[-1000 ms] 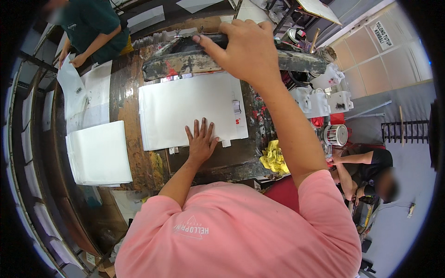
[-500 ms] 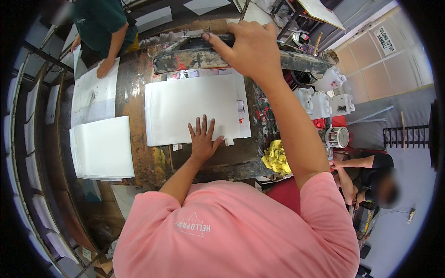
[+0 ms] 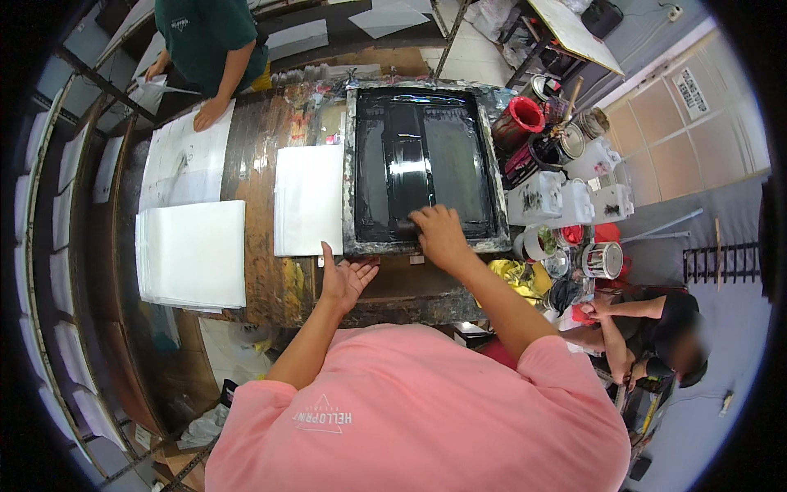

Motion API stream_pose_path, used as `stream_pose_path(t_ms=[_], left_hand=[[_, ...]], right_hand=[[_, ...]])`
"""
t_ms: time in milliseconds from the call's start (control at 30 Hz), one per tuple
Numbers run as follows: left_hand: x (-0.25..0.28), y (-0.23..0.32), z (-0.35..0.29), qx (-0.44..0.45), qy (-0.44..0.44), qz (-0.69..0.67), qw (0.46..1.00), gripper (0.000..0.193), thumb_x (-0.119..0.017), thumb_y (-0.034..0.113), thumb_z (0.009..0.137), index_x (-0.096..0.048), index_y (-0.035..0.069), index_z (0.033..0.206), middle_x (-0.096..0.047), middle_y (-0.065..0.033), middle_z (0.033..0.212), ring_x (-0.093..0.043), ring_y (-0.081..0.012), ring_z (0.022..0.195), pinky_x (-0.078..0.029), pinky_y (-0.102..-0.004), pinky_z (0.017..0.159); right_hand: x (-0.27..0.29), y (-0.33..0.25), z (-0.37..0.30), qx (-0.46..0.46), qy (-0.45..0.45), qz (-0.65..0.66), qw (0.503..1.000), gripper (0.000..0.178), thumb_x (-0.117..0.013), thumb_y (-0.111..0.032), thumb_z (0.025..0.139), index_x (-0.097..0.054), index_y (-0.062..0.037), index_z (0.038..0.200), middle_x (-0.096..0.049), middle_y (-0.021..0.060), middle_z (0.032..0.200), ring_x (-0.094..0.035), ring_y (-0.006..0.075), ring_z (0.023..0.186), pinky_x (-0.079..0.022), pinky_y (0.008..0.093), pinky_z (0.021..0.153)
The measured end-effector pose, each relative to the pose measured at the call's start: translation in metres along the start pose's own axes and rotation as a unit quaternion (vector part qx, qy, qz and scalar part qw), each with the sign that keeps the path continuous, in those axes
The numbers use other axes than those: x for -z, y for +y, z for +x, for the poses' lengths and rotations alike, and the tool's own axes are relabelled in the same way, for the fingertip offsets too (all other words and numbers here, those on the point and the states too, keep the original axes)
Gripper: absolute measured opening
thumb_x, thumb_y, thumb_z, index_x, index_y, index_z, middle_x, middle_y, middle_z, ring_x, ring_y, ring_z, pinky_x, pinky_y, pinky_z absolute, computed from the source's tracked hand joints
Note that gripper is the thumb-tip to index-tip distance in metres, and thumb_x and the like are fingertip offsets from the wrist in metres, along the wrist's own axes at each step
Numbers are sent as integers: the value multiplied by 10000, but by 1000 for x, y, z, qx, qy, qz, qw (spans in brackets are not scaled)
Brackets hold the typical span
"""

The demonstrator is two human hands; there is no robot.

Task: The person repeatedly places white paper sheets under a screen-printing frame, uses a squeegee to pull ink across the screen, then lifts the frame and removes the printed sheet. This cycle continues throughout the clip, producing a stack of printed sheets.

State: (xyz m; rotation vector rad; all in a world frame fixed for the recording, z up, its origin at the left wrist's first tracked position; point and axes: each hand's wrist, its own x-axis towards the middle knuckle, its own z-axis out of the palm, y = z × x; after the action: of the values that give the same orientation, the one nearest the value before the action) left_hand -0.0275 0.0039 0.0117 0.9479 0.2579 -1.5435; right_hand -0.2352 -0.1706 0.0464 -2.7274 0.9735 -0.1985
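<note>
A printing screen (image 3: 351, 189) lies flat on the table, its dark mesh carrying a glossy black ink strip down the middle. My right hand (image 3: 445, 236) reaches over the near rail, fingers bent against something dark inside the screen; I cannot make out what they hold. Beside the screen's near left corner, my left hand (image 3: 348, 283) is open, palm up and fingers apart, holding nothing. White paper (image 3: 308, 201) sticks out from under the screen's left side.
Another stack of white paper (image 3: 193, 254) sits at the table's left. Behind it, a co-worker's hand (image 3: 211, 115) rests on a sheet. Paint tins (image 3: 602, 260), white jugs (image 3: 537, 201) and a yellow cloth (image 3: 520, 279) crowd the right. Another person (image 3: 664, 328) sits at far right.
The screen has come down from its raised tilt to lie over the paper. My right hand has moved toward me with it. My left hand has left the paper and turned palm up.
</note>
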Motion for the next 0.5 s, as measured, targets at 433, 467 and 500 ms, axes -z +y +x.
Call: stream_pose_path(t_ms=[433, 467, 500], left_hand=[[35, -6, 36, 106, 16, 18, 994, 1219, -386, 905, 946, -118, -52, 1652, -446, -280, 1575, -474, -406, 1479, -398, -500, 1234], [34, -5, 36, 111, 15, 24, 993, 1193, -378, 902, 950, -156, -41, 1645, -464, -269, 1564, -479, -400, 1477, -398, -499, 1232], [33, -3, 35, 115, 14, 31, 993, 1168, -370, 900, 954, -194, -30, 1638, -482, -257, 1554, -484, -394, 1474, -399, -498, 1229]], right_hand=[[-68, 40, 107, -28, 30, -79, 996, 376, -654, -112, 917, -667, -146, 1292, -665, 53, 1232, -613, 290, 1187, -411, 566, 1020], [-69, 51, 132, -34, 46, -94, 994, 372, -649, -112, 925, -666, -150, 1295, -668, 50, 1231, -617, 287, 1188, -413, 572, 1018], [-69, 63, 156, -41, 52, -94, 993, 401, -681, -105, 906, -656, -153, 1304, -667, 47, 1245, -618, 280, 1186, -410, 569, 1023]])
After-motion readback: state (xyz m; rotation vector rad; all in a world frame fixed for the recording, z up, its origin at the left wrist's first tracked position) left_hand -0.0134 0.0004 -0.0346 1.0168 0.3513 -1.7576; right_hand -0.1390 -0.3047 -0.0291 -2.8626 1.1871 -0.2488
